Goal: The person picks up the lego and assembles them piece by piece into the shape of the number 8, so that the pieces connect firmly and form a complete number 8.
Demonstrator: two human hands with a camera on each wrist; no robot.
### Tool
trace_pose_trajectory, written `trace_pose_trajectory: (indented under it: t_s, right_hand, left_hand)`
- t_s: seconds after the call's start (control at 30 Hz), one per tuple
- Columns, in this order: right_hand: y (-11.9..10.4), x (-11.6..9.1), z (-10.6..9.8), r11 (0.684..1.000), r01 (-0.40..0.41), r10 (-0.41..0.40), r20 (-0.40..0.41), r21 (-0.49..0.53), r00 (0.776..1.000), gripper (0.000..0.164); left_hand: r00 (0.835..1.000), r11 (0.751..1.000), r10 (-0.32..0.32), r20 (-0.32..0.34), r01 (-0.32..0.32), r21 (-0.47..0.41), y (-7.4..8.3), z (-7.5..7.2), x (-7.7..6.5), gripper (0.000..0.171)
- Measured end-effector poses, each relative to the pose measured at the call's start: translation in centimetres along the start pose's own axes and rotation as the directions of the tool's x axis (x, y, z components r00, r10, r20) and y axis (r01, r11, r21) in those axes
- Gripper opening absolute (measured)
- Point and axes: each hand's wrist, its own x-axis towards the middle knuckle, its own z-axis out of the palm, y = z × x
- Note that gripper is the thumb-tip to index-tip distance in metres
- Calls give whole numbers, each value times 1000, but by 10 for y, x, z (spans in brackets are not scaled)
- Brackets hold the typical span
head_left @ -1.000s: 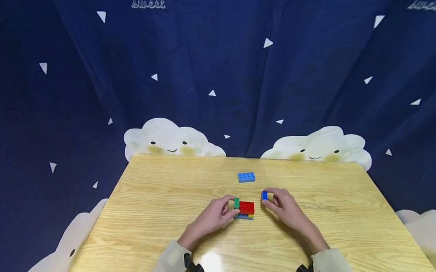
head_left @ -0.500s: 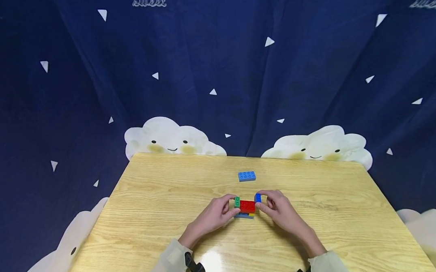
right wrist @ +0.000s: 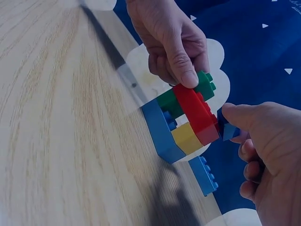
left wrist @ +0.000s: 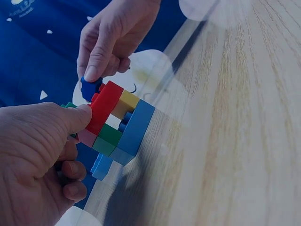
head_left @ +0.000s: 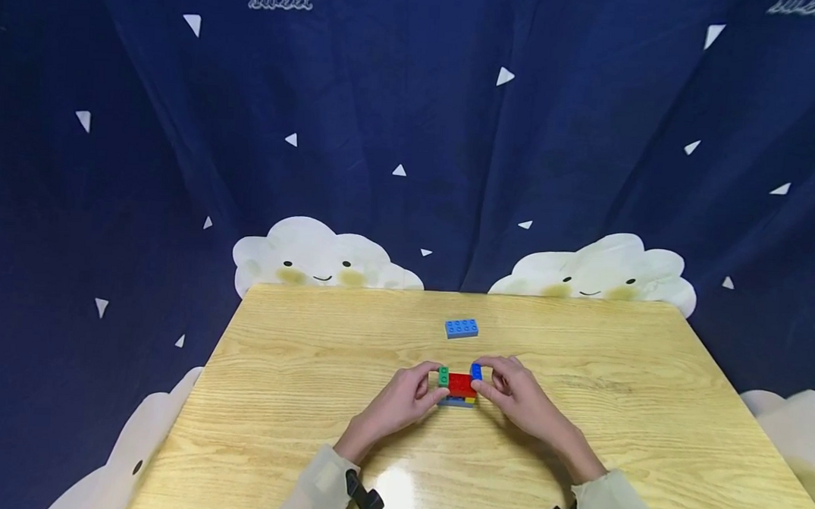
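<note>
A small brick stack stands on the table. Its light blue base brick point(right wrist: 159, 132) carries a green brick point(left wrist: 108, 136) and a yellow brick point(right wrist: 186, 138), and a red brick point(head_left: 460, 385) bridges these two. On the red brick's left end sits a second green brick point(head_left: 444, 377), pinched between thumb and finger of my left hand point(head_left: 404, 399). My right hand point(head_left: 520, 396) pinches a small dark blue brick point(head_left: 476, 372) at the studs of the red brick's right end; in the right wrist view it sits slightly tilted there.
Behind the stack a loose light blue brick point(head_left: 462, 329) with several studs lies on the wooden table point(head_left: 294, 341). A dark blue curtain point(head_left: 358, 131) with white clouds hangs past the table's far edge. Both wrists wear small black camera mounts.
My right hand has moved left with the dark blue brick, from beside the stack to the right end of the red brick. The left hand has stayed on the green brick.
</note>
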Motion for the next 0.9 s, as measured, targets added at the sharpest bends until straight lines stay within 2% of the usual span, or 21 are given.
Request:
trace_pose_trajectory:
  t_s: [0.27,0.9]
  right_hand:
    - [-7,1,0,999,-11,12,20,-48,1000,42]
    - [-16,1,-2,986,5,0,26,-169,1000,37]
  left_hand:
    - [1000,1000,-9,-5,9,5,0,0,-1,47]
    - [1000,1000,-11,-5,11,11,1,1,0,46]
